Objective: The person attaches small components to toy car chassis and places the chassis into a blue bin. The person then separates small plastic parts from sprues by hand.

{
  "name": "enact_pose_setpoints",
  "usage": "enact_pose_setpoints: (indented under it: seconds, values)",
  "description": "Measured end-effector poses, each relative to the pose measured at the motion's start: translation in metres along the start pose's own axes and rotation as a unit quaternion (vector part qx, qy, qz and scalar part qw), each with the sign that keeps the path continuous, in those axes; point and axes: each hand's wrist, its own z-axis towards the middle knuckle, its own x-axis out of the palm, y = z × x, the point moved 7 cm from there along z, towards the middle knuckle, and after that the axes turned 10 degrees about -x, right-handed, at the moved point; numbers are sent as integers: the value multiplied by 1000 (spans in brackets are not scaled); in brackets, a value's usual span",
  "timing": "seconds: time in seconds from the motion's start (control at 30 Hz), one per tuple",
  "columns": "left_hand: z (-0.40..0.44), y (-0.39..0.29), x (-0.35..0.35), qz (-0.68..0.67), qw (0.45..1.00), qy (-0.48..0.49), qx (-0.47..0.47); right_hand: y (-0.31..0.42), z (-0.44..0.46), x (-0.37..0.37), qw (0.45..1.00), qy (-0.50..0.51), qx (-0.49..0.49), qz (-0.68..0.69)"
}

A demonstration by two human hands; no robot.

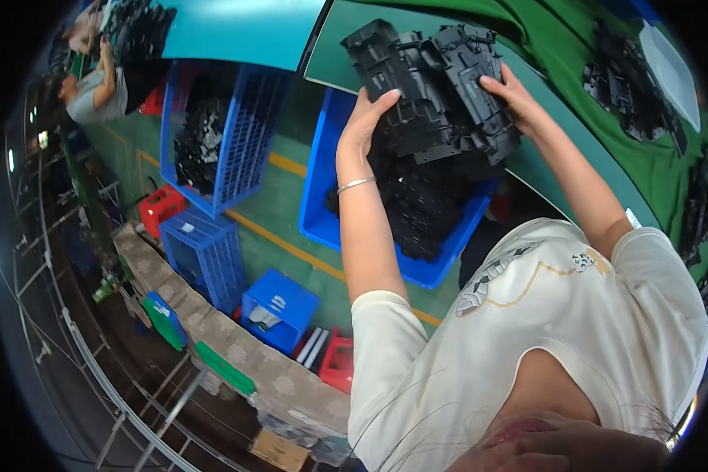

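Observation:
Between my two hands is a bundle of black moulded plastic parts (429, 90), several pieces side by side. My left hand (363, 118) grips its left end, thumb on top and the other fingers hidden beneath. On the right end, my right hand (519, 102) is closed with the thumb over the edge. The bundle is above a blue bin (316, 185) that holds more black plastic parts (417, 204). Behind the bundle lies the green tabletop (334, 59).
More black parts (629, 86) and a pale tray (669, 75) lie on green cloth (543, 27) at right. Blue crates (248, 118) and red containers (161, 206) stand on the floor at left. Another person (102, 90) is at the far left by a turquoise surface (236, 31).

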Motion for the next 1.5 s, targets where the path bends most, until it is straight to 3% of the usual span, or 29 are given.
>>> enact_pose_setpoints:
  seconds: [0.07, 0.27, 0.3, 0.33, 0.47, 0.5, 0.67, 0.77, 0.8, 0.83, 0.87, 0.9, 0.93, 0.97, 1.0, 1.1, 1.17, 1.3, 1.37, 1.4, 1.5]
  values:
    - [-2, 8, 6, 16, 999, 40, -10, -15, 1, 2, 995, 75, 55, 33]
    - [-62, 65, -25, -195, 975, -41, 95, -20, -29, 62, 985, 165, 44, 8]
    - [-79, 85, -35, -218, 970, -44, 98, -29, -35, 69, 986, 153, 32, -66]
    - [-98, 109, -47, -243, 966, -45, 81, -29, -52, 95, 975, 205, 82, -17]
    - [-171, 225, -85, -363, 918, -158, 25, -75, -86, 147, 935, 325, 143, 5]
    - [-178, 270, -93, -415, 899, -137, -6, -89, -92, 154, 919, 354, 171, -19]
    - [-202, 330, -82, -532, 803, -271, 3, -131, -96, 162, 903, 371, 218, 13]
    - [-196, 348, -86, -536, 787, -305, 0, -141, -49, 150, 936, 309, 139, -99]
    - [-193, 354, -85, -531, 794, -296, -3, -153, -18, 132, 944, 251, 86, -194]
    - [-190, 360, -85, -525, 801, -287, -6, -155, 19, 118, 913, 179, -40, -365]
    - [-186, 365, -86, -518, 810, -277, -7, -132, 21, 140, 917, 201, 16, -345]
    - [-183, 375, -84, -522, 808, -273, -14, -160, 45, 135, 865, 267, 174, -388]
    - [-183, 374, -81, -518, 806, -285, -6, -175, 80, 129, 903, 268, 17, -335]
    - [-186, 366, -76, -514, 805, -296, 0, -188, 108, 121, 909, 270, -143, -284]
    - [-186, 368, -70, -517, 799, -307, 2, -199, 151, 106, 726, 64, -365, -579]
    - [-189, 367, -53, -521, 779, -350, -4, -191, 141, 131, 638, 59, -112, -759]
    - [-188, 367, -46, -536, 767, -352, -23, -222, 169, 121, 604, 70, -97, -788]
    - [-164, 373, -36, -579, 773, -258, -9, -266, 199, 131, 559, 86, -66, -822]
    - [-144, 390, -31, -603, 782, -156, 6, -289, 214, 122, 574, 36, -62, -816]
    - [-141, 390, -31, -603, 781, -161, 6, -301, 219, 113, 582, 10, -58, -811]
    - [-133, 372, -32, -609, 769, -191, -13, -340, 234, 105, 552, 71, -95, -825]
